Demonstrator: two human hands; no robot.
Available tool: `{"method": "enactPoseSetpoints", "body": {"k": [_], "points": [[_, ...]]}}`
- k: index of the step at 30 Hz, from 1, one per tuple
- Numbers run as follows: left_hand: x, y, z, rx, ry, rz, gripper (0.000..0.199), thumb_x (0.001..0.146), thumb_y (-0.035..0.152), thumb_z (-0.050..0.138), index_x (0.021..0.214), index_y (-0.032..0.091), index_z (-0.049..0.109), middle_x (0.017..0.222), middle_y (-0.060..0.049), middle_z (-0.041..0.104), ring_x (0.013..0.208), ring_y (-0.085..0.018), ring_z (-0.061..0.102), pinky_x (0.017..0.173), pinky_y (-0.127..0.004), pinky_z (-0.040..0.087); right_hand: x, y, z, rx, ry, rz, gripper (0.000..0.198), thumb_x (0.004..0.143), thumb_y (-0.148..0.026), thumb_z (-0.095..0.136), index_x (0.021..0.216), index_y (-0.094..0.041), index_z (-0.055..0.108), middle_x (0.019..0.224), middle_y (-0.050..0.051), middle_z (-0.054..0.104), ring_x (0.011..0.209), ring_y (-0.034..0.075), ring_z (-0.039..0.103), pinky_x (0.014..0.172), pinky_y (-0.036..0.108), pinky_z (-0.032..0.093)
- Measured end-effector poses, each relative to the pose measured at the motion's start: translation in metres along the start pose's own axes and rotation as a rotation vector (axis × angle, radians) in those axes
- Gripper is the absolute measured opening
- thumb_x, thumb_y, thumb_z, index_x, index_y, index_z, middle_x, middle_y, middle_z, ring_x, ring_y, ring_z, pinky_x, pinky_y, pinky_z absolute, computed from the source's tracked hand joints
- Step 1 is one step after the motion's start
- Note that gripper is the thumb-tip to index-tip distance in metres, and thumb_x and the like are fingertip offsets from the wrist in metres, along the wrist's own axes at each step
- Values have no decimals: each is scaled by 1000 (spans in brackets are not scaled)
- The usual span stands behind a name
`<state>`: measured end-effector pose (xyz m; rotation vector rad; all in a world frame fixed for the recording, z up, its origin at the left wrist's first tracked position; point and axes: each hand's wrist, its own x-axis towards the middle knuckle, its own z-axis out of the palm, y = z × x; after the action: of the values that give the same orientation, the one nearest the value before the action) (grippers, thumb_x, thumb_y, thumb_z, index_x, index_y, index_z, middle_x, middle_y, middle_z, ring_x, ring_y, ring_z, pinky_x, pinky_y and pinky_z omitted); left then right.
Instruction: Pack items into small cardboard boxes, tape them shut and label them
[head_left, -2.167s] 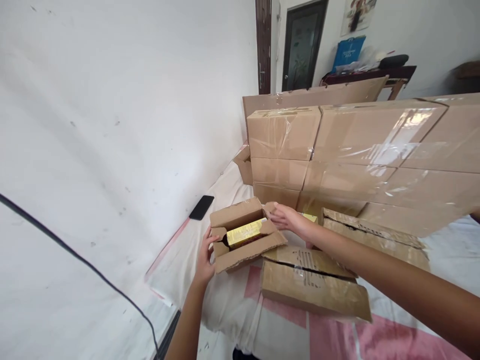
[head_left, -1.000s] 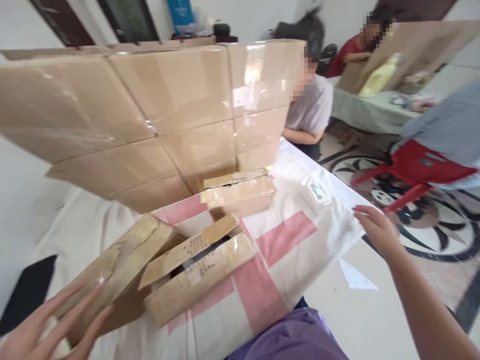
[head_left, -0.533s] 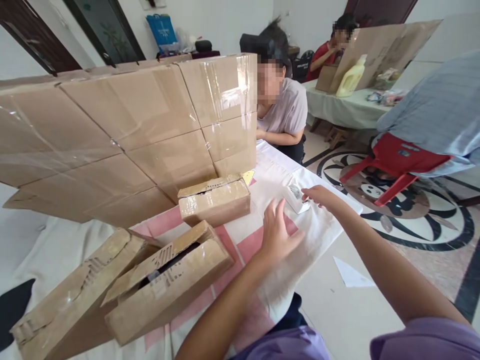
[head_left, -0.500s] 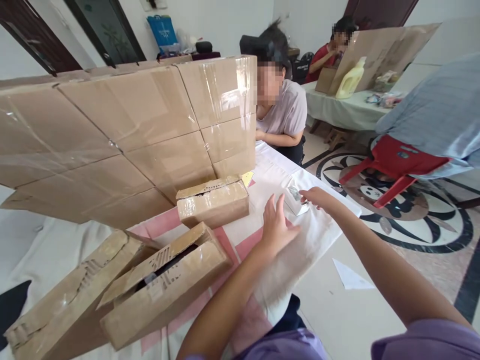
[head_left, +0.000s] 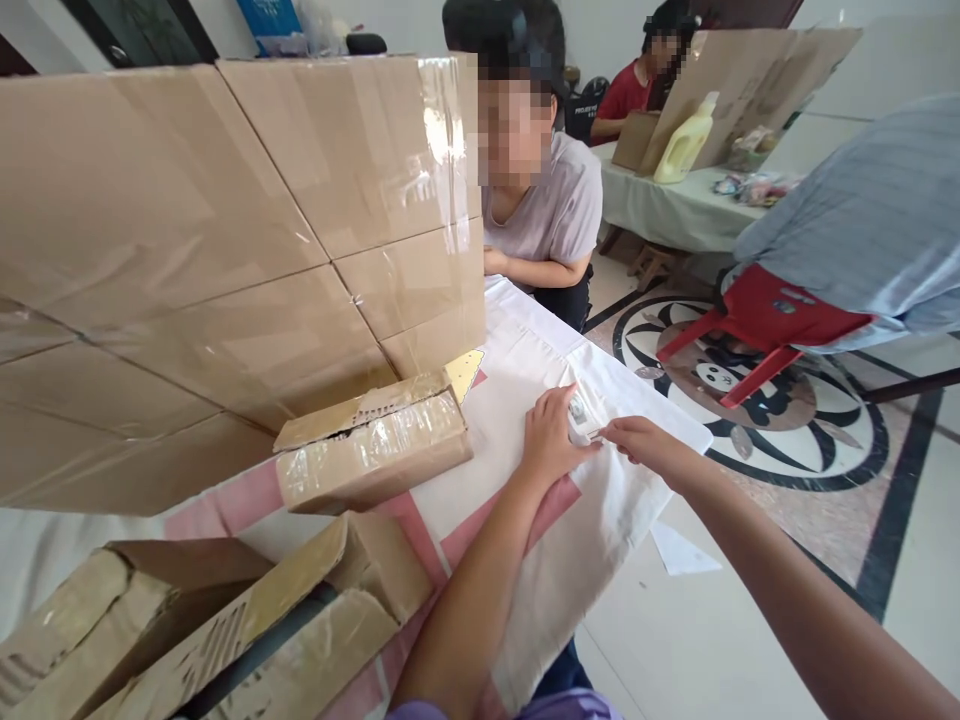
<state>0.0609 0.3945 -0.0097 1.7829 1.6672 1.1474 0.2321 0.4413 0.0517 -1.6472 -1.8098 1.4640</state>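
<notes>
A small white object [head_left: 580, 417] lies near the right corner of the table, on the white and pink cloth [head_left: 517, 380]. My left hand [head_left: 546, 442] rests against its left side with fingers curled over it. The fingertips of my right hand [head_left: 639, 444] pinch its right edge. What the object is stays unclear, as both hands cover part of it. A small taped cardboard box [head_left: 375, 448] sits just left of my left forearm.
A tall wall of taped cartons [head_left: 225, 230] fills the left and back. Two opened boxes [head_left: 225, 620] lie at the near left. A person in a grey shirt [head_left: 547, 215] sits behind the table. A red chair [head_left: 757, 320] and a paper scrap [head_left: 679, 550] are on the floor.
My view swung right from the open box by the wall. Both hands left the boxes and reached the small white object, closing on it from either side.
</notes>
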Motion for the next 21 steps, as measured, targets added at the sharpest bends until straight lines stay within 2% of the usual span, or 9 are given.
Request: {"method": "enactPoseSetpoints", "body": {"k": [3, 6, 10, 13, 15, 18, 21], "points": [[0, -3, -10, 40, -128, 22, 106, 72, 38, 83, 158, 33, 20, 163, -9, 37, 154, -33, 27, 118, -53, 34, -7, 20, 9, 103, -54, 4, 36, 77, -51, 64, 63, -20, 54, 59, -4, 45, 59, 12, 38, 57, 27, 30], [0, -9, -19, 68, -230, 74, 105, 74, 35, 81, 159, 37, 19, 167, -6, 31, 156, -32, 23, 118, -55, 35, -10, 33, 19, 197, -30, -19, 37, 79, -54, 63, 65, -20, 53, 62, -3, 47, 61, 13, 39, 60, 28, 31], [0, -14, -21, 69, -181, 97, 104, 71, 37, 83, 157, 39, 24, 166, -4, 35, 154, -32, 28, 118, -57, 36, -10, 39, 25, 169, 33, -55, 42, 78, -59, 63, 65, -22, 51, 62, -3, 46, 62, 14, 40, 61, 29, 31], [0, -15, -18, 62, -163, 100, 107, 66, 38, 85, 156, 39, 27, 164, -4, 37, 152, -32, 32, 117, -58, 37, -11, 42, 29, 143, 32, -88, 42, 79, -60, 61, 65, -22, 48, 61, -4, 45, 62, 15, 40, 61, 29, 30], [0, -16, -18, 47, -168, 81, 109, 63, 39, 87, 155, 40, 30, 164, -5, 37, 152, -33, 32, 118, -59, 36, -11, 44, 33, 119, 17, -119, 38, 75, -57, 62, 63, -23, 48, 59, -4, 44, 60, 16, 39, 61, 30, 30], [1, -17, -23, -6, -201, 35, 113, 58, 38, 90, 155, 38, 32, 166, -8, 32, 153, -36, 30, 122, -62, 31, -14, 44, 39, 72, 78, -179, 35, 69, -53, 62, 60, -24, 44, 57, -4, 43, 59, 17, 39, 60, 31, 31], [-4, -8, -31, -131, -113, -9, 97, 69, 32, 84, 154, 31, 36, 166, -11, 31, 155, -34, 28, 126, -56, 28, -26, 41, 48, 78, 160, -233, 38, 74, -58, 57, 62, -25, 43, 57, -3, 43, 58, 18, 42, 59, 33, 34]]}}
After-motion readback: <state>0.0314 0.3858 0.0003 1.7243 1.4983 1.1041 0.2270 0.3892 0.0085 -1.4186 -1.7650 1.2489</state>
